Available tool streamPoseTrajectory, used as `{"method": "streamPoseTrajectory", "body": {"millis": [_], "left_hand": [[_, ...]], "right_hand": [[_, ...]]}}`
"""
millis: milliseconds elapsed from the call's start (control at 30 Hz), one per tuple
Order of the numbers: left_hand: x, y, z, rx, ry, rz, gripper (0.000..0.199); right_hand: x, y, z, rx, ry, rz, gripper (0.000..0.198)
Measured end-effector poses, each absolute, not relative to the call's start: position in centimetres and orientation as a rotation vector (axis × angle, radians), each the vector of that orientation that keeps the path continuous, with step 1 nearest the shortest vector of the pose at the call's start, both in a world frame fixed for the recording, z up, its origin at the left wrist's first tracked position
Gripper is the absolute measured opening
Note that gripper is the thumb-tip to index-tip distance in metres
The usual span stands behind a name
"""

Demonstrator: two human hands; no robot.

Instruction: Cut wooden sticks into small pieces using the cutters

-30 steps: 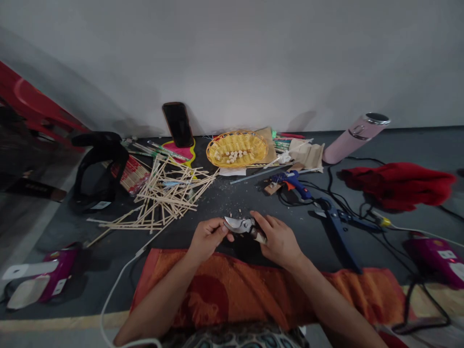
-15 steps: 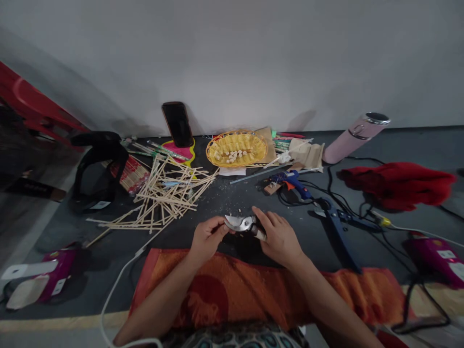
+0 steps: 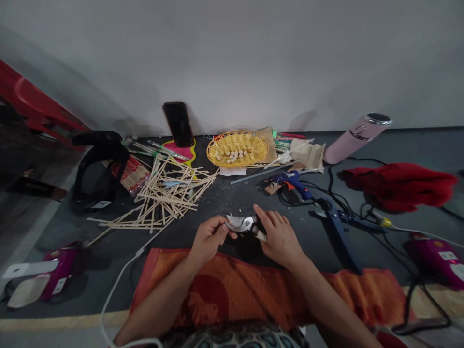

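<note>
My right hand (image 3: 281, 237) is wrapped around the handles of a pair of pruning shears (image 3: 241, 223), its metal jaws pointing left. At the jaws, the fingers of my left hand (image 3: 210, 237) are pinched together close to the blade tip; whatever they hold is too small to make out. Tiny pale crumbs lie on the dark tabletop just beyond the shears. Further back stands a yellow wicker basket (image 3: 237, 142) with several small pale pieces (image 3: 236, 155) in it. To the left of my hands spreads a loose heap of thin wooden sticks (image 3: 165, 193).
At the right lie a blue glue gun (image 3: 299, 186), a large blue-handled cutter (image 3: 339, 237), cables and a red cloth (image 3: 402, 186). A pink flask (image 3: 357, 137) and a propped phone (image 3: 179, 123) stand near the wall. An orange towel (image 3: 253, 290) lies under my forearms.
Hardly anything differs. My left fingers have shifted slightly at the blade tip, and the view has moved a little; both hands stay in place with the shears.
</note>
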State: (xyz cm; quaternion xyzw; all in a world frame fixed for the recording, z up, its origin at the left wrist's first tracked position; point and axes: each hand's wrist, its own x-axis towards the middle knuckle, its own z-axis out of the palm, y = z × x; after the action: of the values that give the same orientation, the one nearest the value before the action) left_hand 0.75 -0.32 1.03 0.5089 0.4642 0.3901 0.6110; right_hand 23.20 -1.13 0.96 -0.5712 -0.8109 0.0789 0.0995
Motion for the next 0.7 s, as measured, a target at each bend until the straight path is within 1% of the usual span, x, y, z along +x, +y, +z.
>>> {"method": "streamPoseTrajectory", "body": {"millis": [300, 467, 600, 700], "left_hand": [[1.0, -0.36, 1.33, 1.244, 1.076, 0.881, 0.028], [0.91, -0.39, 1.55, 1.326, 1.126, 0.873, 0.027], [0.88, -0.41, 1.68, 1.391, 1.167, 0.86, 0.027], [0.91, -0.43, 1.75, 1.397, 1.162, 0.88, 0.026]], "right_hand": [[23.09, -1.21, 0.96, -1.712, -2.398, 0.245, 0.076], [22.97, -1.3, 0.85, -1.71, -2.4, 0.245, 0.074], [22.83, -1.34, 0.88, -1.705, -2.404, 0.216, 0.07], [22.73, -1.39, 0.94, -1.697, -2.401, 0.25, 0.067]]}}
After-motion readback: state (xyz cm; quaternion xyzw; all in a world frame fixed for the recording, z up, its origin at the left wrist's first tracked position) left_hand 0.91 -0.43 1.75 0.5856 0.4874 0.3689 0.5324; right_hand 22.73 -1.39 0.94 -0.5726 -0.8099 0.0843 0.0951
